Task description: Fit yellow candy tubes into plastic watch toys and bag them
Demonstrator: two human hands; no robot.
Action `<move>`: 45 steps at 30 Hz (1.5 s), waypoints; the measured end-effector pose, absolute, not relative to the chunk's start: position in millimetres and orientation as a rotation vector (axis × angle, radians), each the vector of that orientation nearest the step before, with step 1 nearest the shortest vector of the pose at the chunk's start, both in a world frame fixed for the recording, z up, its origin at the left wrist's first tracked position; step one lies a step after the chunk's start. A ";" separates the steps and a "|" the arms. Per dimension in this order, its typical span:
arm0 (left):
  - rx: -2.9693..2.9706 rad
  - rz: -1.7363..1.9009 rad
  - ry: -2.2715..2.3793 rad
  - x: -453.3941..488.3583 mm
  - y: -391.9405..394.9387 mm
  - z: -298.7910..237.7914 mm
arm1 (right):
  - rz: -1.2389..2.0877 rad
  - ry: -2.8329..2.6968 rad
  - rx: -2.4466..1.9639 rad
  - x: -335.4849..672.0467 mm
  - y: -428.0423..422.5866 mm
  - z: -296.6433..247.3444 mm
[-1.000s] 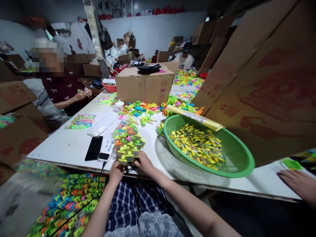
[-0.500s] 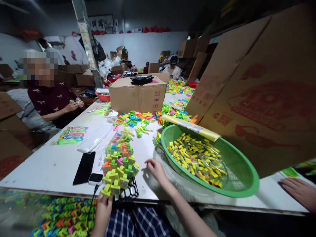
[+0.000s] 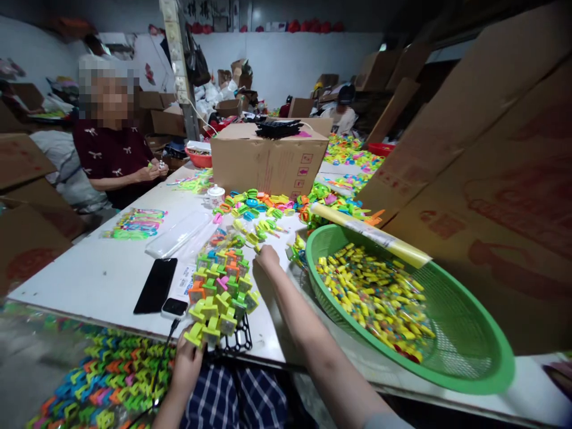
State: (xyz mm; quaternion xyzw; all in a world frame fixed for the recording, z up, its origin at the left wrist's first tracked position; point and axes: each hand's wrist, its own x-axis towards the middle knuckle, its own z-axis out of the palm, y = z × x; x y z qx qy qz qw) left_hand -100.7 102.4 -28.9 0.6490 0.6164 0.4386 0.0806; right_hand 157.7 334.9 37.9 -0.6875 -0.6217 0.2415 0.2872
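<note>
A black grid tray (image 3: pixel 236 341) packed with small bright plastic toys (image 3: pixel 218 286) lies on the white table (image 3: pixel 102 274) at its near edge. My left hand (image 3: pixel 186 363) is curled on the tray's near left corner, at the yellow-green pieces. My right hand (image 3: pixel 267 258) reaches past the tray to the loose coloured toys (image 3: pixel 263 226) in the middle of the table; its fingers are bent down on them, and I cannot make out whether they hold one.
A green basket (image 3: pixel 451 357) of yellow wrapped candies sits at right with a yellow roll (image 3: pixel 370 235) across its rim. Two phones (image 3: pixel 156 285) lie left of the tray. A cardboard box (image 3: pixel 268 158) stands behind. A person (image 3: pixel 116 155) sits at left. Cardboard sheets (image 3: pixel 491 155) lean at right.
My right hand has left the tray's near edge and moved forward across the table to the loose toys. My left hand stays on the tray's corner.
</note>
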 end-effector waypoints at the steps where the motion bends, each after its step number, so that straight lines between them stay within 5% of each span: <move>1: 1.945 1.304 1.843 -99.6 103.4 -23.9 | 0.661 -1.616 -1.879 166.4 319.7 35.4; 12: 1.878 1.107 1.878 -86.5 114.2 -0.3 | 0.986 -1.475 -1.545 178.9 144.6 28.9; 25: 1.847 1.123 1.864 -82.8 113.1 10.3 | 1.061 -1.794 -1.139 122.8 141.8 37.9; 35: 2.016 1.883 1.824 -45.1 55.9 102.3 | 0.967 -1.881 -1.096 124.1 144.8 36.8; 41: 2.480 1.052 1.528 -14.3 104.5 132.2 | 0.870 -1.781 -1.034 111.0 128.3 37.1; 45: 2.538 0.936 1.550 -13.8 121.2 114.7 | 0.843 -1.805 -1.092 104.2 129.2 32.2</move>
